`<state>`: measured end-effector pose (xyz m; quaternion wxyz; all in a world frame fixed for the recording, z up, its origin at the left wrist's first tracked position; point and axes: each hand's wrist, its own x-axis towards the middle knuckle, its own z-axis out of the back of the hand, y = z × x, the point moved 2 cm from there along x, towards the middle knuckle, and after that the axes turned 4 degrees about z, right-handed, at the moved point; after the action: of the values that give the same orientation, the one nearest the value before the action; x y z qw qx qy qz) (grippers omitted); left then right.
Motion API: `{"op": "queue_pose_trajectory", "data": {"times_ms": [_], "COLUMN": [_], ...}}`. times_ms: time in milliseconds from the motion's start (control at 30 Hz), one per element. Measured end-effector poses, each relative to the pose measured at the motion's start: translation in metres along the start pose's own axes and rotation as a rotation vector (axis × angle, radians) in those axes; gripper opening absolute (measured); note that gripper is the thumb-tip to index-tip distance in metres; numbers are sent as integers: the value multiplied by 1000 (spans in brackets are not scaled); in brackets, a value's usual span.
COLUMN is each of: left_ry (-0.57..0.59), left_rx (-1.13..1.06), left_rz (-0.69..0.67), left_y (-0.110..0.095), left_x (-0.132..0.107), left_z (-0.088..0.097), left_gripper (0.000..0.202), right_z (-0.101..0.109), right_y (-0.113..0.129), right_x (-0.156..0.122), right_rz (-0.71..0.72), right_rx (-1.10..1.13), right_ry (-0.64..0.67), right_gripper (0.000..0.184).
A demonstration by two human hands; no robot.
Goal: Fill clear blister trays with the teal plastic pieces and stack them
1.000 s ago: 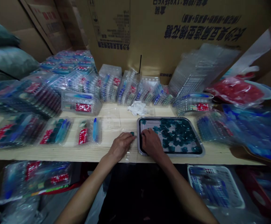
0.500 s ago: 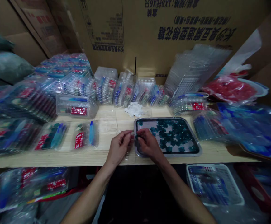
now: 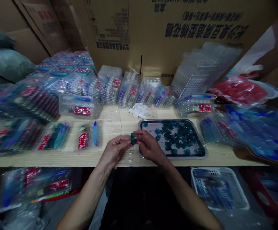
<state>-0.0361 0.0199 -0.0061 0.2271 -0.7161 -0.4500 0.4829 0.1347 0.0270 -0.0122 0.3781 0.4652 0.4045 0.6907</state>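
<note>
Right now our left hand (image 3: 115, 150) and right hand (image 3: 150, 145) have come together just over the pale wooden worktop (image 3: 57, 159), their fingertips (image 3: 128, 141) pinching one small dark-green block (image 3: 133, 139) between them. Just beside our right hand sits a metal tray (image 3: 198, 140) with a dark rim, its floor scattered with many more dark-green pieces (image 3: 177, 135). Beneath our hands lies a clear plastic blister sheet (image 3: 130, 158), and just left of it a blister pack of blue pens (image 3: 88, 135) with a red label. Beyond the tray is a crumpled white tissue (image 3: 139, 110). Stacks of clear packs line the back of the worktop against printed cardboard cartons (image 3: 177, 48), and a white plastic basket (image 3: 219, 188) sits below the front edge
</note>
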Motion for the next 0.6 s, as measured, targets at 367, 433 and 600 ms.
{"op": "queue_pose_trajectory", "data": {"times_ms": [367,433,600], "left_ry": [-58,102,88], "left_rx": [834,1119,1400], "left_rz": [-624,-776,-862], "left_y": [19,30,46], "left_x": [-9,-19,-20], "left_z": [2,-5,2], "left_gripper": [22,19,24], "right_z": [14,20,43], "right_y": [-24,-25,-25], "right_x": [-14,-18,-26], "right_rz": [-40,-65,-101], "right_rx": [-327,-348,-361], "right_ry": [-158,-187,-209], "right_gripper": [30,29,26]}}
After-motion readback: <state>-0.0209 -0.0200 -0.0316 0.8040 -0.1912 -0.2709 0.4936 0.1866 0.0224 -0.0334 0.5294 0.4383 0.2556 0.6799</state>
